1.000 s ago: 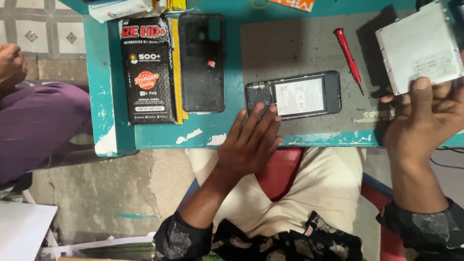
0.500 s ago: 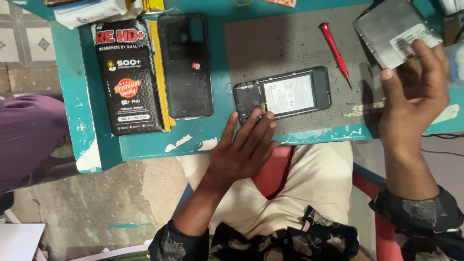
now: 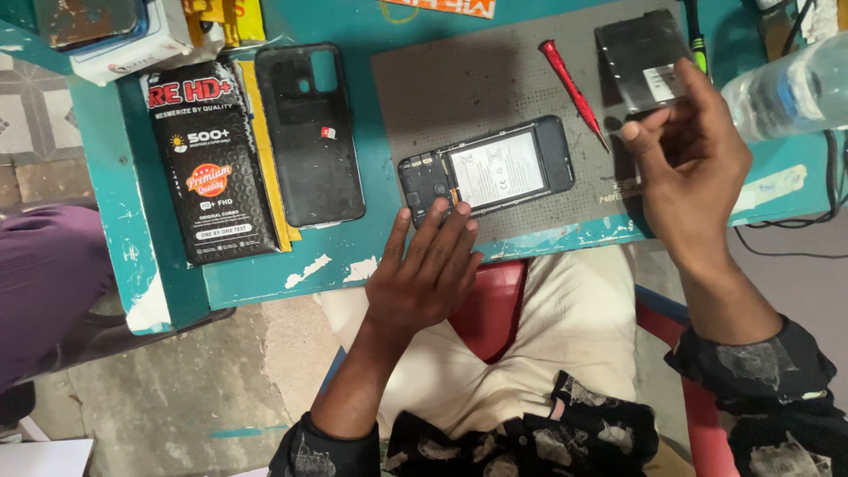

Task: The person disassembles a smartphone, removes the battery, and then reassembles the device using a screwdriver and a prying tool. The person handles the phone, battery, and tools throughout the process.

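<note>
The left hand's (image 3: 424, 274) grip is spread flat, fingertips touching the near edge of the opened black phone with exposed battery (image 3: 490, 170) on the grey work mat (image 3: 459, 84); the right hand (image 3: 693, 168) pinches a thin dark rectangular panel (image 3: 640, 57) above the teal bench (image 3: 265, 274); a red-handled screwdriver (image 3: 571, 86) lies between.
</note>
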